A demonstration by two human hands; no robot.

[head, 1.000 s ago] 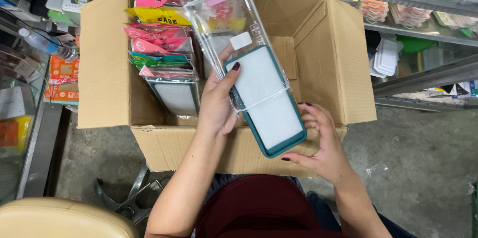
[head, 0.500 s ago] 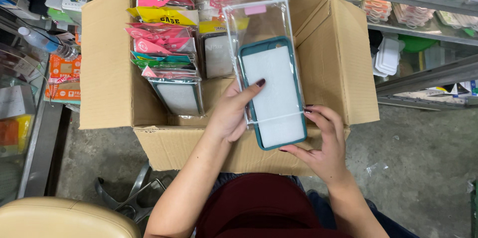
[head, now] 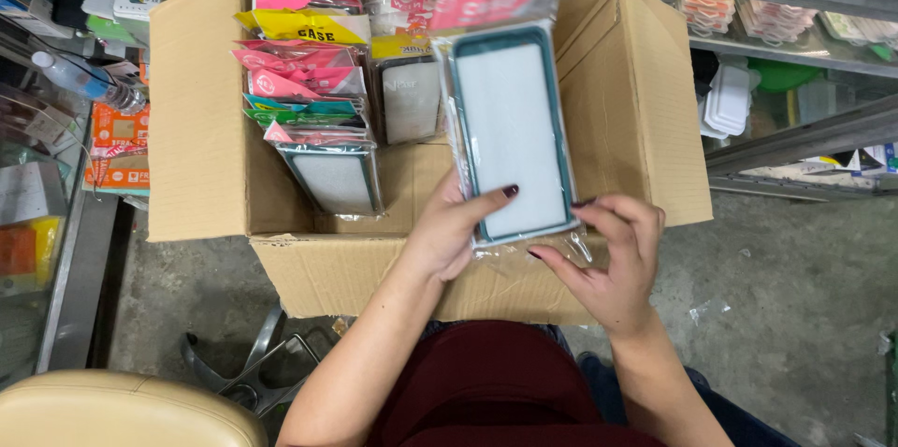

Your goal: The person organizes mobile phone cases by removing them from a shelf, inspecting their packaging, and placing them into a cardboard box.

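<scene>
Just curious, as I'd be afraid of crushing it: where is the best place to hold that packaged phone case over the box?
Probably the lower end of the phone case, from both sides. The left hand and right hand hold it so: that end faces the person, and the stiff teal rim there should bear a grip better than the loose clear bag.

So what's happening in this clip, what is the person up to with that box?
A seated person holds a packaged phone case, teal-edged in a clear bag with a pink header, over an open cardboard box. The left hand grips its lower left edge, thumb on the front; the right hand pinches the bag's bottom. More bagged cases stand in rows inside the box.
</scene>
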